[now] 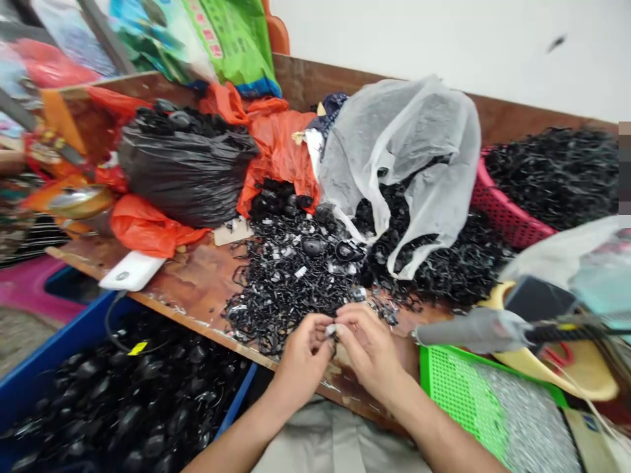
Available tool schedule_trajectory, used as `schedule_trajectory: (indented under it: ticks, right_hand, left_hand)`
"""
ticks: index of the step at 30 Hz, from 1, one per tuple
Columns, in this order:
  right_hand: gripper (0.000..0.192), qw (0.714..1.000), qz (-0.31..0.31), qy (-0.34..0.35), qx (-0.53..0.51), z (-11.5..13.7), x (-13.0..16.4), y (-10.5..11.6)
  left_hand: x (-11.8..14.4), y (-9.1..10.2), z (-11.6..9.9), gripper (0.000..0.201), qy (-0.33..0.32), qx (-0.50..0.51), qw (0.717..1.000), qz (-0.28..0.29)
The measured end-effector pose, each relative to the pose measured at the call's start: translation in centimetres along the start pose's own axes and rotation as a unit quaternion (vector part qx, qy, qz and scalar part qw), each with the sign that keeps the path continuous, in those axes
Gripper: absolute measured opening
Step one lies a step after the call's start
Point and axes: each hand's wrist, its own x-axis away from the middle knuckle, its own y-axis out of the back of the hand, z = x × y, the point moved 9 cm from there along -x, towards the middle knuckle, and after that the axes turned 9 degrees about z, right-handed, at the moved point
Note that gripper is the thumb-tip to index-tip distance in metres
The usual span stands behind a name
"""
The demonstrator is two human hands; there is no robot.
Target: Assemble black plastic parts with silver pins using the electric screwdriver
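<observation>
Small black part (333, 336) is sitting pinched between your left hand (302, 355) and right hand (367, 348), fingertips closing on it, at six o'clock of the black heap (290, 276) on the worktop (197, 282).

Soft, even daylight fills the room, bright on the white wall (444, 46) and leaving only faint shadows on the bench (197, 282). The whole view is smeared with motion blur, worst at the left edge. The clear bag (404, 138) shines mildly.
</observation>
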Motion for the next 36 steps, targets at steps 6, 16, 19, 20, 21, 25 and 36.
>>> schedule_trajectory:
  ticks: [6, 16, 19, 20, 21, 25, 36]
  right_hand:
    - [0.006, 0.992, 0.063, -0.081, 0.071, -1.4, 0.3, -0.6]
    - [0.008, 0.993, 0.054, -0.107, 0.014, -2.7, 1.4, 0.3]
    - [0.01, 0.994, 0.028, -0.102, -0.013, -3.1, 1.9, 0.8]
    - [0.01, 0.995, 0.022, -0.094, -0.025, -3.0, 2.1, 1.0]
    - [0.01, 0.996, 0.021, -0.083, -0.036, -2.9, 2.3, 1.1]
    - [0.012, 0.996, 0.06, -0.033, -0.062, -1.6, 3.0, 1.6]
    - [0.017, 0.983, 0.157, -0.014, -0.09, -2.4, 2.4, 0.0]
  left_hand:
    - [0.0, 1.1, -1.3, 0.028, -0.066, -0.202, 0.975, -0.071]
    - [0.9, -1.5, -3.2, 0.022, -0.111, -0.272, 0.955, -0.035]
    - [0.8, -1.7, -2.4, 0.022, -0.068, -0.222, 0.972, -0.026]
    - [0.8, -1.8, -2.2, 0.022, -0.057, -0.21, 0.976, -0.026]
    - [0.8, -1.9, -2.2, 0.022, -0.048, -0.2, 0.978, -0.024]
    - [1.1, -3.1, -2.4, 0.023, -0.018, -0.161, 0.986, 0.034]
    - [2.7, -3.1, -2.1, 0.025, 0.023, -0.224, 0.973, 0.04]
